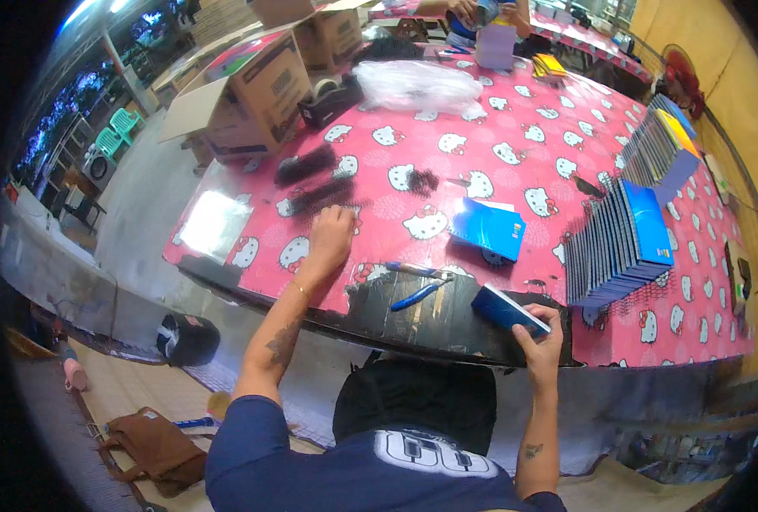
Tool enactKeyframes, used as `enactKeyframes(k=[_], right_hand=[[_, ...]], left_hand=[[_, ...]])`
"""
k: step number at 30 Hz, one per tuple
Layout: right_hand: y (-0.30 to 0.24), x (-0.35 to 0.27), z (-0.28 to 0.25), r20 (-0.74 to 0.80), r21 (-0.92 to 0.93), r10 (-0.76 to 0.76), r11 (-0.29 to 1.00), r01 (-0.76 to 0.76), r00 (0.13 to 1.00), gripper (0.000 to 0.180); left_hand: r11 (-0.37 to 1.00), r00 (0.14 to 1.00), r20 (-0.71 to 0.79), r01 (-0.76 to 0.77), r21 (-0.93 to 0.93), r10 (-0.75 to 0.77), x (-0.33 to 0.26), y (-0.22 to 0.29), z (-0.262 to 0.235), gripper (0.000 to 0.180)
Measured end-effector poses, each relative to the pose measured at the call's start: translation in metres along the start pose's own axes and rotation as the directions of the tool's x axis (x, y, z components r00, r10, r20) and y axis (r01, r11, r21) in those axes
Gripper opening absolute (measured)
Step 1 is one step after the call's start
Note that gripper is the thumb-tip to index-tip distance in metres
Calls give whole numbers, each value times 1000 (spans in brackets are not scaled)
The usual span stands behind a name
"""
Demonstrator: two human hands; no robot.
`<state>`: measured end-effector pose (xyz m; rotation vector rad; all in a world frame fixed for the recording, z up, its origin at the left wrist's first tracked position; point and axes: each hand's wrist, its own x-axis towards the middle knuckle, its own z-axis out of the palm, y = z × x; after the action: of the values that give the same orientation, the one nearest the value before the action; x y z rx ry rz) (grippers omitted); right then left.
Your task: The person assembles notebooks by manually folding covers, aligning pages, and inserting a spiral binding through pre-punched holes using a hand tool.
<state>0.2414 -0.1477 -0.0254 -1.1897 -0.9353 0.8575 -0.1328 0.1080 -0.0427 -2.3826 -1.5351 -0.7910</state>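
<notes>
My left hand (334, 232) reaches over the table to the near edge of a pile of black spiral binding coils (321, 196). Its fingers are bent together, with a faint dark coil showing beside the fingertips. In my right hand (541, 334) is a small blue notebook (505, 309), tilted above the black-taped table edge, thumb on its near end. Blue-handled pliers (419, 296) lie between my hands, beside a pen-like tool (413, 270). Beyond them rests a blue spiral-bound notebook (490, 230). A small tangle of coil (423, 181) sits farther back.
Rows of blue spiral-bound notebooks (620, 243) stand at the right. Open cardboard boxes (259, 94), a tape dispenser (328, 101) and clear plastic wrap (417, 85) occupy the far left. Another person's hands (473, 12) work at the table's far end. A black stool (415, 401) is before me.
</notes>
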Motion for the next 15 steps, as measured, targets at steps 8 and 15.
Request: enactKeyframes(k=[8, 15], right_hand=[[2, 4, -4, 32, -185, 11, 983, -5, 999, 24], [6, 9, -3, 95, -170, 6, 985, 11, 995, 25]], left_hand=[[984, 995, -97, -21, -174, 4, 21, 67, -35, 37], [503, 947, 275, 157, -850, 168, -49, 240, -52, 53]])
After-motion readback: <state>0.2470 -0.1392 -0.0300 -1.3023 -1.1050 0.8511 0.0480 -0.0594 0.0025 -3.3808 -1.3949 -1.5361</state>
